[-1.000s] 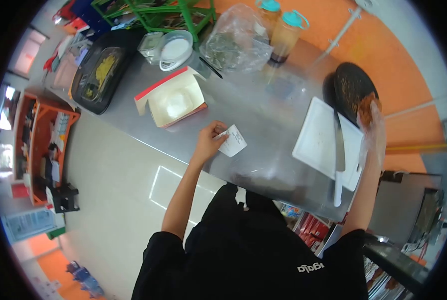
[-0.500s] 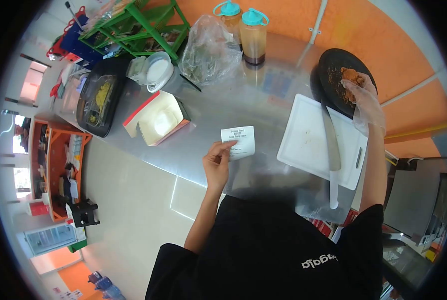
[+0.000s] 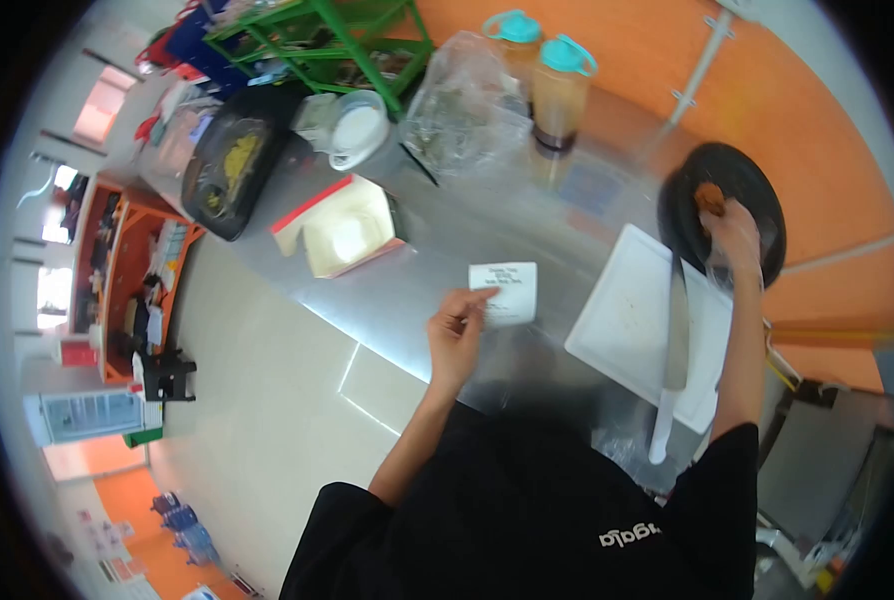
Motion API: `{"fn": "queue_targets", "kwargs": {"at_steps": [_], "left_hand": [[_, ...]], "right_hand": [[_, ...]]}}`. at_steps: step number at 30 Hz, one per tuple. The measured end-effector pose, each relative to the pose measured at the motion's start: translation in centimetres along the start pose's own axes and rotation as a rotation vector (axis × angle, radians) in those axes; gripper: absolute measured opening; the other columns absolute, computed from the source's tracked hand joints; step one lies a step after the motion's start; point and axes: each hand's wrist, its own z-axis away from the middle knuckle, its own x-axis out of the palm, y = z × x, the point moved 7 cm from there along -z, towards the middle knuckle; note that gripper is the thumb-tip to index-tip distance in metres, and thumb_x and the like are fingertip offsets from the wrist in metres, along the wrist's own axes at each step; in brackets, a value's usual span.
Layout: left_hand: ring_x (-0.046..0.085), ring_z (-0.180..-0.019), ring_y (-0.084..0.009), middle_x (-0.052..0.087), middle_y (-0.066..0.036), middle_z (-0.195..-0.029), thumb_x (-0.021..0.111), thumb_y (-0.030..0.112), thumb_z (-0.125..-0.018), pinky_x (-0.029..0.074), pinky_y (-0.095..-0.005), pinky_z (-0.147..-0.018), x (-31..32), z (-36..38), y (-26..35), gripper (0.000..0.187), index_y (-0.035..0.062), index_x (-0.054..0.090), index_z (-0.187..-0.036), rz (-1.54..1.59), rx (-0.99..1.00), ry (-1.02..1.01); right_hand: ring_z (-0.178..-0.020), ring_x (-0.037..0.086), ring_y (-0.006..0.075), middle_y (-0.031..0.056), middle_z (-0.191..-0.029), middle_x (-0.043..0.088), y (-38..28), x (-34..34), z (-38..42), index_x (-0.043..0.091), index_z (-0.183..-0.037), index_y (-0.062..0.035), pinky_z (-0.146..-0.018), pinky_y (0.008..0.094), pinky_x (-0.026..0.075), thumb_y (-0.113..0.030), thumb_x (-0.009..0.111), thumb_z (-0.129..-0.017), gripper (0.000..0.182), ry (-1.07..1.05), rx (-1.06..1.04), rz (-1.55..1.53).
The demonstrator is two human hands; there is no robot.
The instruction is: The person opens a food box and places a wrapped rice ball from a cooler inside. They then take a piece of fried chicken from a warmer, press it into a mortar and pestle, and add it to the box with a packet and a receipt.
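My left hand (image 3: 457,330) pinches a white printed slip (image 3: 512,295) above the steel table. My right hand (image 3: 735,238), in a clear plastic glove, has its fingers on a browned piece of food (image 3: 709,197) in a round black dish (image 3: 767,190). Below the dish lies a white cutting board (image 3: 617,310), with a large knife (image 3: 678,330) across it, its white handle hanging over the near edge. An open food box (image 3: 352,235) with a red edge stands left of the slip.
Two turquoise-capped bottles (image 3: 559,105) stand at the back beside a clear plastic bag (image 3: 467,115) and a green rack (image 3: 357,55). A white-lidded tub (image 3: 359,130) and a black tray (image 3: 237,160) with yellow food are at the back left.
The whole view has shifted and tilted. My right hand has closed on the food piece, and the dish holds less food in sight. My left hand still holds the slip.
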Motion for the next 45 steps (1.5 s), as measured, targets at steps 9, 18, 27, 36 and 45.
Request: {"fn": "queue_targets", "kwargs": {"at_steps": [9, 18, 27, 36, 45], "left_hand": [[0.057, -0.09, -0.0125, 0.06, -0.007, -0.099, 0.048, -0.005, -0.093, 0.046, -0.0253, -0.076, -0.5, 0.1, -0.6, 0.027, 0.0041, 0.068, -0.11, -0.038, 0.061, 0.051], [0.058, -0.102, -0.0122, 0.059, -0.005, -0.111, 0.054, -0.004, -0.093, 0.049, -0.0257, -0.085, -3.2, 0.1, 1.4, 0.031, 0.0041, 0.06, -0.123, 0.2, 0.038, 0.212], [0.057, -0.096, -0.011, 0.058, -0.004, -0.117, 0.057, -0.004, -0.091, 0.048, -0.0227, -0.076, -4.2, 1.1, 3.1, 0.033, 0.0053, 0.061, -0.123, -0.103, 0.123, 0.32], [0.053, -0.11, -0.0188, 0.054, -0.009, -0.113, 0.052, -0.007, -0.09, 0.041, -0.0301, -0.097, -2.2, 0.4, 3.2, 0.034, -0.0057, 0.057, -0.123, -0.022, 0.095, 0.171], [0.054, -0.105, -0.0169, 0.053, -0.009, -0.111, 0.051, -0.01, -0.089, 0.042, -0.0273, -0.094, 1.4, 0.3, 3.9, 0.035, -0.0051, 0.056, -0.124, -0.021, 0.112, 0.043]], "right_hand": [[-0.092, 0.057, 0.0405, 0.025, -0.093, 0.059, 3.1, 2.8, -2.2, 0.057, -0.097, 0.0048, -0.083, 0.0453, 0.043, -0.017, 0.062, -0.081, 0.027, 0.187, -0.219, -0.331], [-0.091, 0.059, 0.0348, 0.0199, -0.096, 0.061, 2.3, 3.0, -2.2, 0.057, -0.101, 0.006, -0.085, 0.0398, 0.043, -0.017, 0.062, -0.081, 0.031, 0.048, -0.154, -0.34], [-0.094, 0.059, 0.0345, 0.0161, -0.099, 0.065, 6.5, 5.5, -4.8, 0.063, -0.106, 0.0025, -0.087, 0.0391, 0.045, -0.023, 0.066, -0.083, 0.035, 0.075, -0.473, -0.478], [-0.117, 0.057, 0.0337, 0.0216, -0.124, 0.059, 3.0, -7.7, 2.7, 0.056, -0.122, 0.0044, -0.097, 0.0361, 0.045, -0.029, 0.073, -0.081, 0.055, 0.081, -0.108, -0.342], [-0.104, 0.063, 0.0356, 0.019, -0.112, 0.065, 7.9, -3.0, 1.8, 0.06, -0.108, 0.0032, -0.088, 0.0419, 0.051, -0.029, 0.075, -0.076, 0.048, 0.319, 0.315, 0.019]]}}
